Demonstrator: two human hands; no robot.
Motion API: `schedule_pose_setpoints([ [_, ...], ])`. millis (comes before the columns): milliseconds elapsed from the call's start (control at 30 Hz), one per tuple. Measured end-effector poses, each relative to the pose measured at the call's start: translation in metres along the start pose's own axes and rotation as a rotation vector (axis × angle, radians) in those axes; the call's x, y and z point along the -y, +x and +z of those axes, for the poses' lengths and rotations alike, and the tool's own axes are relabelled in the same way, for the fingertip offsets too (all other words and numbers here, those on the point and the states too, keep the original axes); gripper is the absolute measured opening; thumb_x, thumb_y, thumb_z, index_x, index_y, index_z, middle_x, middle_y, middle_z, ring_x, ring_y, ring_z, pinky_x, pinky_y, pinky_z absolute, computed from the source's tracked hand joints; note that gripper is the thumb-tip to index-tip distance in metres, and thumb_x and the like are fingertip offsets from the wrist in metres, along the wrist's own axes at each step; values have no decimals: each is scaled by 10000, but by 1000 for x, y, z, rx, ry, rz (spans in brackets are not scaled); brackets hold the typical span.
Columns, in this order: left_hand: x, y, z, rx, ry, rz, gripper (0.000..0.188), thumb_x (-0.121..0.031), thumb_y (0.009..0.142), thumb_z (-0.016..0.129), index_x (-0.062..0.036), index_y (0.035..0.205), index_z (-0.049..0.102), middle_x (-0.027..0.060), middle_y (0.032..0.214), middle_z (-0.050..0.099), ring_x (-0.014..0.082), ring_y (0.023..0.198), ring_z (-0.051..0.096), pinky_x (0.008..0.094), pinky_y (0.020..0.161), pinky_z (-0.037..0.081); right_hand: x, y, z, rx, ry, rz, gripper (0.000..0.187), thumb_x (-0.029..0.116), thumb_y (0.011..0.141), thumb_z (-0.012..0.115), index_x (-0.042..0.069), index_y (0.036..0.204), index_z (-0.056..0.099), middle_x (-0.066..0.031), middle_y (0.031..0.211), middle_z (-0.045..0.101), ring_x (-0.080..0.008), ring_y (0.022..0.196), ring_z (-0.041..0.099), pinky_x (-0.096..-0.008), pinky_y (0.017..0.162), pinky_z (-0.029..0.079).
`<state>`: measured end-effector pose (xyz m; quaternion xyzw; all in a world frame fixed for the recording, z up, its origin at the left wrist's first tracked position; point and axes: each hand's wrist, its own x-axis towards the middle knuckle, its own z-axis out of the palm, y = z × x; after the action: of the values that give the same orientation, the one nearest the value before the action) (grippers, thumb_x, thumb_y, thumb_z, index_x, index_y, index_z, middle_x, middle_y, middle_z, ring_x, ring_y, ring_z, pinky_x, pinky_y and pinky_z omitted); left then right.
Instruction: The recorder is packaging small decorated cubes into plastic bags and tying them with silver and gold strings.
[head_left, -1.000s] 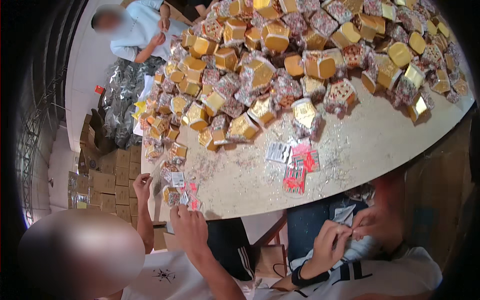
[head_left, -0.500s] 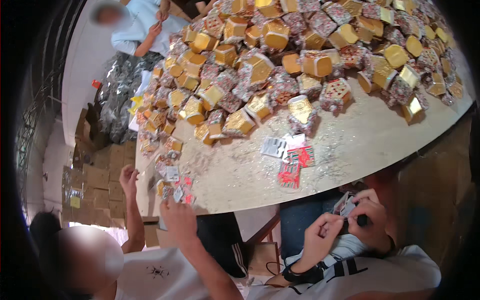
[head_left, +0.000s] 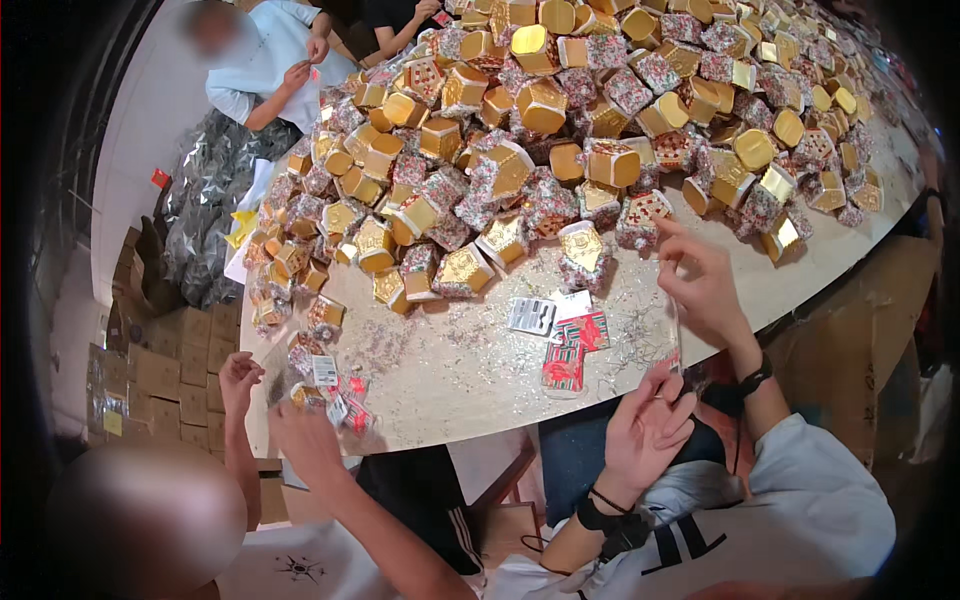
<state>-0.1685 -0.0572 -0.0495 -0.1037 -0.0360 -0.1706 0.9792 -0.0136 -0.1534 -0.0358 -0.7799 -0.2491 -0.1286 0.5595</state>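
Observation:
My right hand (head_left: pixel 700 285) is raised over the table's near edge, thumb and forefinger pinched together. What looks like a thin, clear string runs down from its fingertips towards my left hand (head_left: pixel 648 432). That hand is lower, palm partly turned up, with its fingertips closed near a small reddish bit too blurred to name. Left of my hands on the table lie red-and-green striped gift tags (head_left: pixel 563 367) and a white-and-grey printed card (head_left: pixel 532 315). Just beyond stands a gold house-shaped ornament (head_left: pixel 584 247) with a glittery, speckled coating.
A big heap of gold and glittery house ornaments (head_left: pixel 470 180) covers the far part of the table (head_left: pixel 470 370). On my left a co-worker's hands (head_left: pixel 305 440) are near more tags and ornaments. Another person works at the far left, by grey plastic bags (head_left: pixel 215 190) and cardboard boxes (head_left: pixel 165 375).
My hands were close together over my lap by a small card. Now my right hand has risen forward over the table, away from my left. The view has shifted slightly.

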Motion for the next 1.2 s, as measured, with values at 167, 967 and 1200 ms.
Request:
schedule_pose_setpoints([
  [167,5,-10,-18,-169,137,19,303,-210,950,412,-125,1215,532,15,842,453,131,632,357,226,519,315,-11,5,-5,59,-109,-87,81,3,733,587,-19,791,535,-156,768,549,-326,1031,587,-380,893,430],
  [967,20,-35,-34,-380,192,152,478,-33,875,439,-209,1319,427,67,1133,514,224,1012,483,350,892,384,2,-88,-41,-193,-196,-49,210,-89,722,583,-38,922,620,-133,905,638,-128,770,597,-210,618,464],
  [1200,24,-34,-42,-369,-110,24,559,-79,888,399,-247,1414,311,47,1368,443,229,1161,479,331,900,392,-15,-98,-39,-307,-105,-162,174,-92,729,562,-48,897,552,-170,929,643,-241,878,623,-298,750,488],
])
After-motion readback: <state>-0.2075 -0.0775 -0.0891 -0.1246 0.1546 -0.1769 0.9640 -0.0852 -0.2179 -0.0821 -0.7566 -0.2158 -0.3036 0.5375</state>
